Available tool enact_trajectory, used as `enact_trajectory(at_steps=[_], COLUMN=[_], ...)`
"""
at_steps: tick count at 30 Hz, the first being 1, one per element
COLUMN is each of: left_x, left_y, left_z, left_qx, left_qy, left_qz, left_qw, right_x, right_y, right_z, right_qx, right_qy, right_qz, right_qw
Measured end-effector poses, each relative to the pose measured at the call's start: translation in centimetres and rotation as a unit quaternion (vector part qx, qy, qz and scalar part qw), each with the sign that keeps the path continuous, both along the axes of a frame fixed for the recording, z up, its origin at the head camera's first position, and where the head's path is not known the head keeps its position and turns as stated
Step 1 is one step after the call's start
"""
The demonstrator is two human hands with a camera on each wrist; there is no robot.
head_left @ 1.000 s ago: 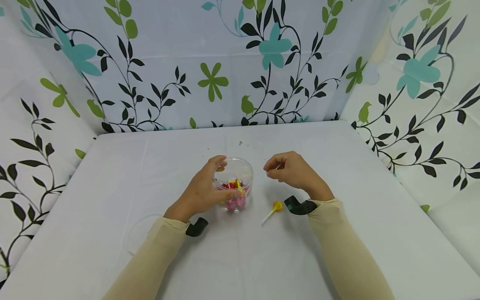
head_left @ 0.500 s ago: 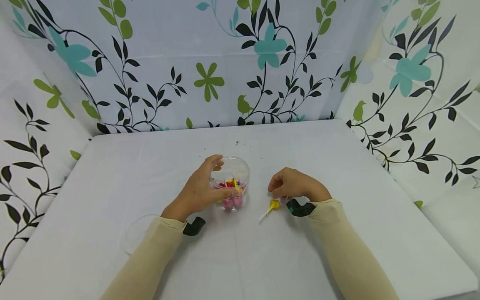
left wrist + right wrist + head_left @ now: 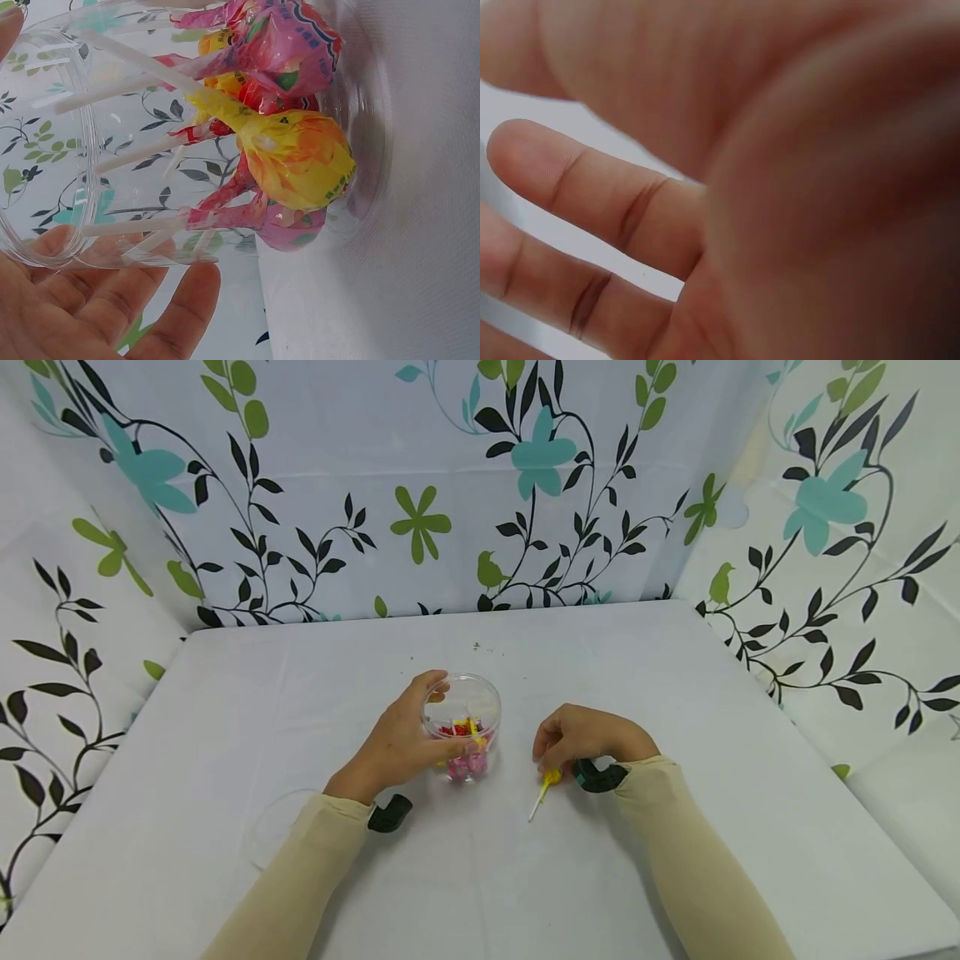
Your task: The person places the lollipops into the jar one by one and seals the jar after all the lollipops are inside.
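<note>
Near the middle of the table, my left hand (image 3: 401, 735) holds a clear plastic jar (image 3: 465, 703) with thumb and fingers around its side. The jar has no lid on, and several wrapped lollipops (image 3: 468, 764) stand heads down in it. In the left wrist view their wrappers are pink, red and yellow, with a yellow-wrapped lollipop (image 3: 300, 157) in front and white sticks towards the mouth. To the right of the jar, my right hand (image 3: 588, 735) pinches the head of a yellow lollipop (image 3: 551, 778) at the tabletop. Its fingertips are out of sight in the right wrist view.
A clear round lid (image 3: 262, 827) lies on the white table (image 3: 480, 877), partly behind the left sleeve (image 3: 300, 868). Small dark specks (image 3: 480, 647) dot the far part of the table. Patterned curtains (image 3: 330, 460) surround the back and sides.
My right hand has come down and towards me onto the yellow lollipop, whose stick has turned a little. My left hand keeps hold of the jar in the same place.
</note>
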State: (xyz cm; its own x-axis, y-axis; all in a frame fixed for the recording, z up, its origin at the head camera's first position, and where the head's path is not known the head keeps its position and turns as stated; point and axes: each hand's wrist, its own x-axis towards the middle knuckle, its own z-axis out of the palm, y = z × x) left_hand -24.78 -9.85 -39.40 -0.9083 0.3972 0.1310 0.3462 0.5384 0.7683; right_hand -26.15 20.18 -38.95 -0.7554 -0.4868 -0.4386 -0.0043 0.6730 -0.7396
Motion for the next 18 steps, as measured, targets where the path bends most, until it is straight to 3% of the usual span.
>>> enact_trajectory(at_steps=[6,11,14,18], left_x=[-0.03,-0.05,-0.04,-0.04], left_y=[-0.02,0.00,-0.06,-0.05], left_z=[-0.03,-0.04,-0.05,-0.04], left_qx=[-0.001,0.002,0.004,0.006], left_qy=[-0.001,-0.002,-0.002,-0.004], left_qz=[0.001,-0.001,0.000,-0.001], left_qw=[1.0000,1.0000,1.0000,1.0000], right_x=[-0.10,-0.19,-0.39,-0.70], right_y=[-0.70,-0.76,-0.61,-0.21], right_z=[-0.38,-0.45,-0.40,-0.32], right_qx=[0.019,0.034,0.032,0.009], right_qy=[-0.007,0.039,0.069,0.079], right_qz=[0.003,0.004,-0.010,-0.055], right_qw=[0.9998,0.9987,0.9970,0.9953])
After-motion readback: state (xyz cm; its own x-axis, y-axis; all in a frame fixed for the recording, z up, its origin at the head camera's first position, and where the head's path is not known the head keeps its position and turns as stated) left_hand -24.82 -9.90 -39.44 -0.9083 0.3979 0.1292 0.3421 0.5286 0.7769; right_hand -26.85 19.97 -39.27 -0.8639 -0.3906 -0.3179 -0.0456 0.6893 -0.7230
